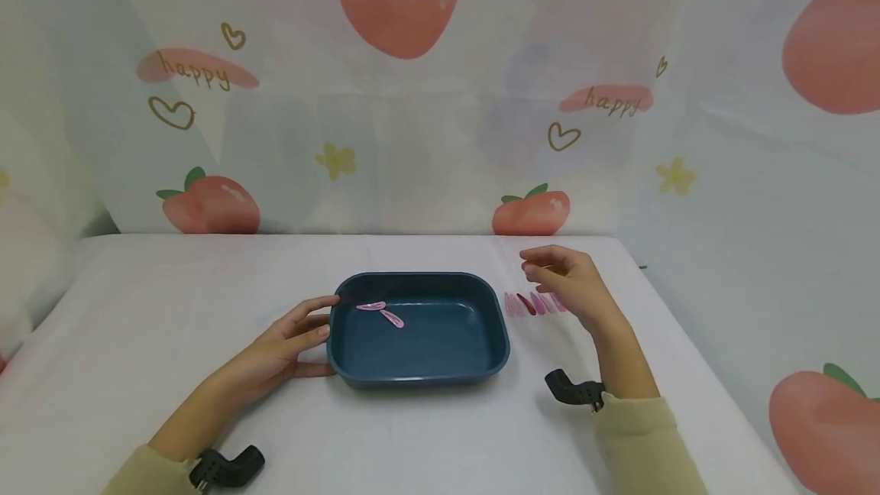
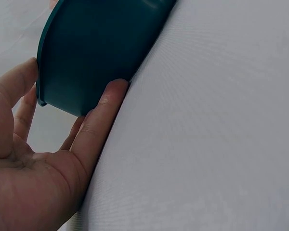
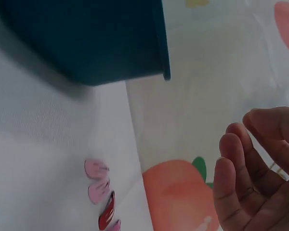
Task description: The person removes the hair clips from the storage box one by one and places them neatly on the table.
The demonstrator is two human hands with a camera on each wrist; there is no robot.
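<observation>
A dark teal rectangular tray (image 1: 440, 346) sits on the white table. Inside, toward its left, lie two pink hair clips (image 1: 393, 318), their ends close together. My left hand (image 1: 285, 338) touches the tray's left end; in the left wrist view its extended fingers (image 2: 103, 108) rest against the outer wall and rim. My right hand (image 1: 569, 281) hovers above a row of several hair clips right of the tray, fingers loosely bent and nothing visible between them. Most clips in the row are pink (image 3: 97, 168); one is dark red (image 1: 526, 304). The hand partly hides the row's right end.
A pale fabric backdrop (image 1: 426, 159) printed with peaches, hearts and the word happy hangs behind the white tabletop (image 1: 172, 312) and along its sides. A black wrist camera mount (image 1: 227, 467) is on the left wrist, another (image 1: 574, 389) on the right.
</observation>
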